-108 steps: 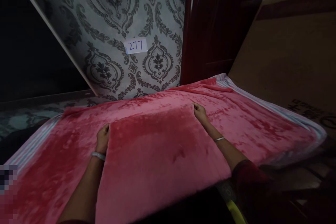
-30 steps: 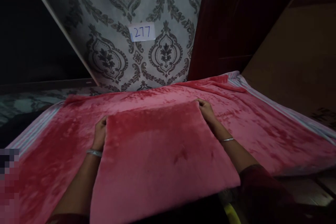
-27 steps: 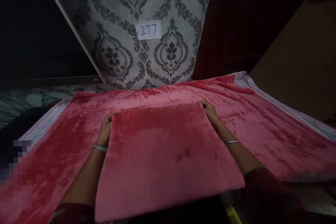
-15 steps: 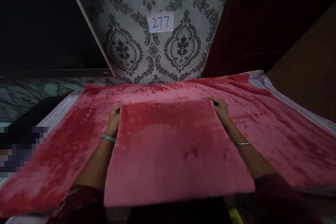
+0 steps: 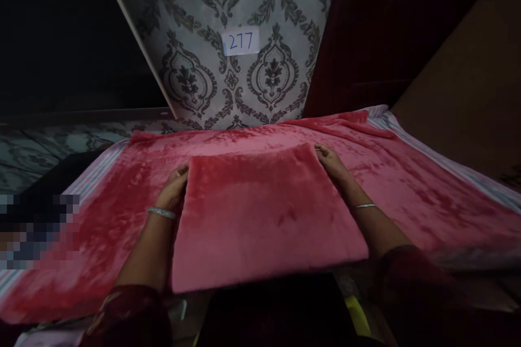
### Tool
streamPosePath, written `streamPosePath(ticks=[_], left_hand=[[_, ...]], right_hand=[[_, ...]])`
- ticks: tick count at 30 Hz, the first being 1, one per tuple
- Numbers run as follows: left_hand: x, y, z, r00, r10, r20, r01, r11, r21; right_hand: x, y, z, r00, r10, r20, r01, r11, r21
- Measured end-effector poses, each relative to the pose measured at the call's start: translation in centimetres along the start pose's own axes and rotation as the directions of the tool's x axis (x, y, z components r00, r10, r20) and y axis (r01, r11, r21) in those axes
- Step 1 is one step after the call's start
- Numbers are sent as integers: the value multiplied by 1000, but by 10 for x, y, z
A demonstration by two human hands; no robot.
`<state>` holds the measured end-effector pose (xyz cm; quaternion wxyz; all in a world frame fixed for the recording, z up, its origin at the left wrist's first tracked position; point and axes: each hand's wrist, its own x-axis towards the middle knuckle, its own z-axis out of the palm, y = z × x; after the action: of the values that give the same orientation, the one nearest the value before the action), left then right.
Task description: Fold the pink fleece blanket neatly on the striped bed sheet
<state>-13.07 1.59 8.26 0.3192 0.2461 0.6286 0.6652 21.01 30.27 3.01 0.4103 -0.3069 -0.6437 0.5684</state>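
A roughly rectangular piece of plush pink-red cloth hangs in front of me, its lower edge nearest my body. At its upper left corner, my left hand is closed on the edge. My right hand grips the upper right corner, with the fingertips partly hidden behind the fabric. Both wrists wear bangles. Beneath and beyond the cloth spreads a larger plush blanket of the same colour, with striped borders at left and right.
A patterned wall with a paper label reading 277 stands behind the blanket. To the left is a large dark panel; to the right, a dark red panel and a brown surface. Something yellow shows low down.
The held cloth's lower edge has risen and its right side has shifted left. Both hands still grip its upper corners. The whole view has shifted slightly.
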Motion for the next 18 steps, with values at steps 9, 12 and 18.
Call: streamPosePath(ticks=[9, 12, 18], left_hand=[[-43, 0, -10, 980, -142, 140, 116, 977, 179], [-43, -4, -6, 994, -103, 47, 97, 990, 106], [-46, -9, 3, 992, -115, -45, 119, 988, 103]], right_hand=[[-43, -18, -16, 937, 269, 221, -261, 963, -68], [-43, -16, -14, 966, 221, 135, -210, 974, -89], [-46, -10, -5, 968, 250, -34, -252, 961, -116]])
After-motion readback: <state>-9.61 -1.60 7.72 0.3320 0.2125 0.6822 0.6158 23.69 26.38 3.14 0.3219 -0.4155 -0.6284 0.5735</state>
